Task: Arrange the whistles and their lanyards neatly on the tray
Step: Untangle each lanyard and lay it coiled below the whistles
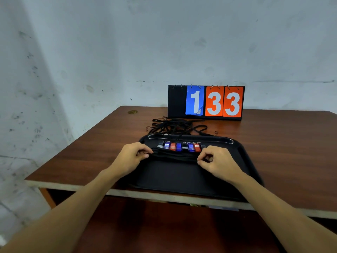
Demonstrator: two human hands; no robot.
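A black tray [235, 148] lies at the table's near edge. Across its far half runs a tight row of several whistles [182, 146], blue, red, black and grey. Just in front of that row a bundle of black lanyards [173, 155] is stretched sideways. My left hand [130, 157] pinches the bundle's left end and my right hand [218, 162] pinches its right end. Behind the tray a loose tangle of more black lanyards [175, 126] rests on the table.
A flip scoreboard [206, 102] reading 1, 33 stands at the back against the wall. A small gold coin-like disc [132, 112] sits near the far left corner. The brown table [284, 143] ends close to my body; the tray slightly overhangs that edge.
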